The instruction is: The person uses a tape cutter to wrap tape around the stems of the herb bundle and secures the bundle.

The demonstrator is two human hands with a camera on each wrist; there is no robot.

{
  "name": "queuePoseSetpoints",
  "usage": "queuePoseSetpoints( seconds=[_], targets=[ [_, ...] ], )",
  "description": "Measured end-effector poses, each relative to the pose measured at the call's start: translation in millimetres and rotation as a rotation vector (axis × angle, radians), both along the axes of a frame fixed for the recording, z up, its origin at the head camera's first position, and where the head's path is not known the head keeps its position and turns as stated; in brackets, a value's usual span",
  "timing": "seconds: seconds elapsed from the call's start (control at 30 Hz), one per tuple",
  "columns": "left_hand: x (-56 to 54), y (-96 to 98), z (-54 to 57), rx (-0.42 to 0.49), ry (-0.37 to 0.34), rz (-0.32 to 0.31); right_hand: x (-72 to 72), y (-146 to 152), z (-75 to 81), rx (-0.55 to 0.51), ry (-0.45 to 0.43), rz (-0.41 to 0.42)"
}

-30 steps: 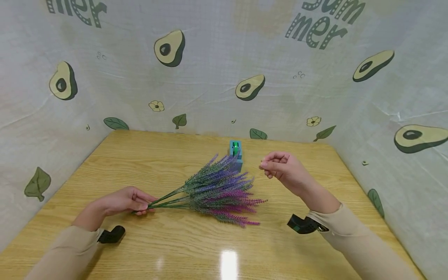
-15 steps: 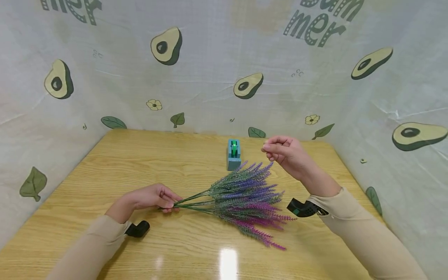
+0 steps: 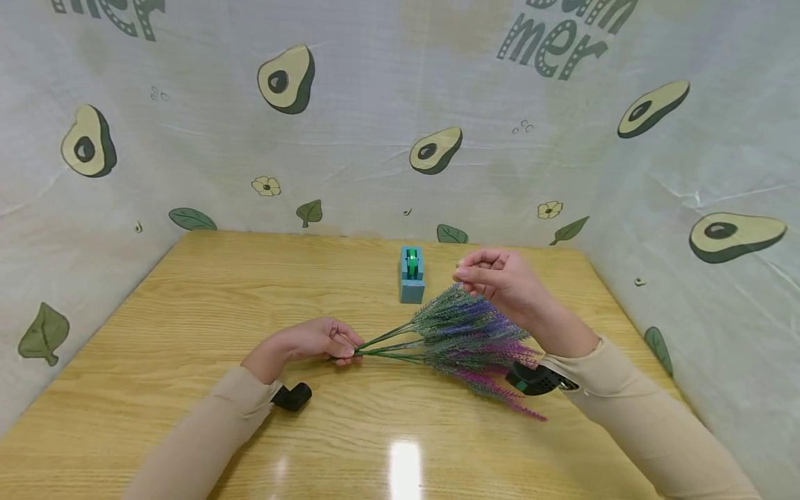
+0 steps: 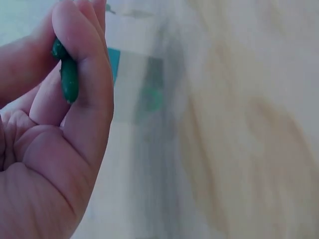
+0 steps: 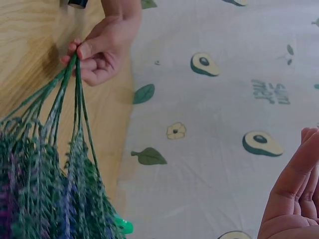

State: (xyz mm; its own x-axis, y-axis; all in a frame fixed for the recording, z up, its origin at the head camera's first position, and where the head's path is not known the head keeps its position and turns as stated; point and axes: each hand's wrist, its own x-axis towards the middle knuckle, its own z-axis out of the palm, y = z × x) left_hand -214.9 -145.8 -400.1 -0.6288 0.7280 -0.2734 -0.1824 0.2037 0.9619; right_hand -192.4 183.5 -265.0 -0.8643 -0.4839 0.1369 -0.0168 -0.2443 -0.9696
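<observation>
My left hand (image 3: 315, 340) grips a bunch of artificial lavender (image 3: 456, 340), purple and magenta, by its thin green stems (image 3: 389, 351). The flower heads fan out to the right, passing below my right hand. Two green stem ends (image 4: 69, 82) poke out between thumb and fingers in the left wrist view. My right hand (image 3: 503, 281) hangs above the upper flowers, thumb and index fingertip pinched together. A tiny pale sliver shows at those fingertips; I cannot tell what it is. A blue tape dispenser (image 3: 411, 292) with a green reel stands just behind the flowers.
Both hands work over a light wooden table (image 3: 262, 285). A pale cloth (image 3: 356, 160) printed with avocados, leaves and flowers hangs around its back and sides. Black cameras are strapped to each wrist.
My left hand has carried the lavender to the right, and the flower heads now pass under my right hand. The right hand rose, then lowered slightly, still pinching. The dispenser stays put.
</observation>
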Motion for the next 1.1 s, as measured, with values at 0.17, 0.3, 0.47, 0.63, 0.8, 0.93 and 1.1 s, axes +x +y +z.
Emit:
queuePoseSetpoints(
  seconds=[0.17, 0.3, 0.47, 0.63, 0.8, 0.93, 1.1],
  targets=[
    [-6.4, 21.3, 4.5, 0.018, 0.024, -0.004, 5.3, -4, -5.4, 0.031, 0.014, -0.005],
    [-9.9, 37.9, 8.9, 0.019, 0.014, 0.013, 9.6, -6, -9.8, 0.057, 0.024, -0.009],
    [-11.6, 56.0, 16.7, 0.013, 0.013, 0.019, 15.6, -7, -15.8, 0.075, 0.034, -0.008],
    [-12.6, 70.4, 21.7, -0.003, 0.023, 0.020, 22.6, -9, -24.0, 0.086, 0.044, -0.010],
    [-13.5, 82.7, 16.1, -0.017, 0.005, 0.060, 29.7, -10, -34.5, 0.088, 0.030, -0.018],
    [-14.4, 92.4, 5.3, -0.034, -0.002, 0.125, 33.9, -9, -41.8, 0.071, 0.016, -0.025],
    [-13.3, 100.8, -3.6, -0.100, 0.006, 0.165, 37.1, -7, -49.3, 0.059, 0.005, -0.021]
  ],
)
